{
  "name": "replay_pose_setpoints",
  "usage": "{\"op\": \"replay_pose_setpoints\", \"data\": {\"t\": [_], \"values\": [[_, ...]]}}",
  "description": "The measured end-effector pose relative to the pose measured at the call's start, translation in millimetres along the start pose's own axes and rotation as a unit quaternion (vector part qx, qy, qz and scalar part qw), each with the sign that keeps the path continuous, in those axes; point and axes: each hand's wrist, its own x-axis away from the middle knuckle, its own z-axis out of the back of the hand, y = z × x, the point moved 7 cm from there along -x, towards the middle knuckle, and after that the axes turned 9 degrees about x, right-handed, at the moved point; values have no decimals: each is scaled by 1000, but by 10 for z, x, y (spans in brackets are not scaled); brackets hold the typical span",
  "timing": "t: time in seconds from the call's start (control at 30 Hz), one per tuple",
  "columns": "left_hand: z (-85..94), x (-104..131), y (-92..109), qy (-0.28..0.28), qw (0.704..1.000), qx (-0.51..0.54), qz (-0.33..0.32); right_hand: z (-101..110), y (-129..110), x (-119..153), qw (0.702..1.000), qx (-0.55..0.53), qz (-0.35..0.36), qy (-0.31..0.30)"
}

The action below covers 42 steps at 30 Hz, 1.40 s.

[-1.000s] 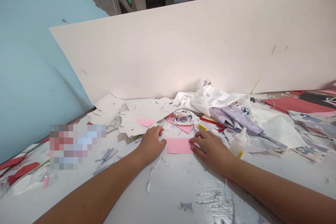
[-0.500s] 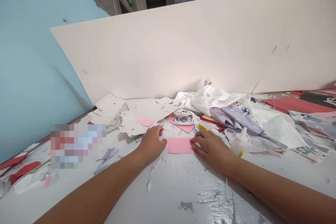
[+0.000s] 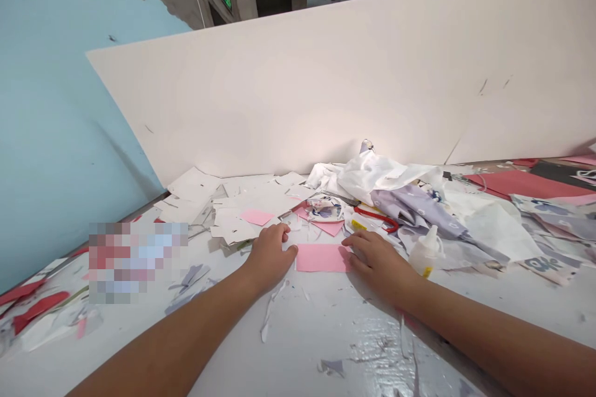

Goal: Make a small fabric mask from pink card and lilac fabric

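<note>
A pink rectangular piece of paper (image 3: 320,258) lies flat on the white tabletop between my two hands. My left hand (image 3: 274,254) rests at its left edge, fingers loosely curled, the thumb apart from them and its tip by the paper's corner. At the other end is my right hand (image 3: 375,257), fingers spread and reaching over the paper's right edge. Neither hand grips anything that I can see. Just beyond sit a pink paper scrap (image 3: 329,226) and a small patterned fabric piece (image 3: 326,207). A white squeeze bottle (image 3: 426,249) stands right of my right hand.
White card sheets (image 3: 237,214) pile up at the back left. Crumpled white and lilac fabric (image 3: 382,177) heaps behind, with a red-handled tool (image 3: 377,218). Red sheets (image 3: 531,185) lie far right. A tall white panel (image 3: 326,87) closes off the back. Scraps litter the table.
My right hand has shifted slightly right, and more of the pink paper's right end shows. My left hand stays almost where it was.
</note>
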Motion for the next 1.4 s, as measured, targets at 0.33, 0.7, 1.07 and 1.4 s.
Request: {"op": "replay_pose_setpoints", "data": {"t": [0.33, 0.7, 1.07, 1.4], "values": [[-2, 15, 63, -17, 1000, -20, -9, -26, 9, 2, 1000, 26, 9, -2], [-2, 5, 49, -34, 999, -15, -3, -27, -67, -6, 998, 45, 41, -23], [-15, -17, 46, -34, 999, 6, -5, -17, -73, -9, 997, 52, 43, -24], [-41, 68, -73, -52, 981, 180, 50, -32, -57, -11, 999, 32, 33, -15]]}}
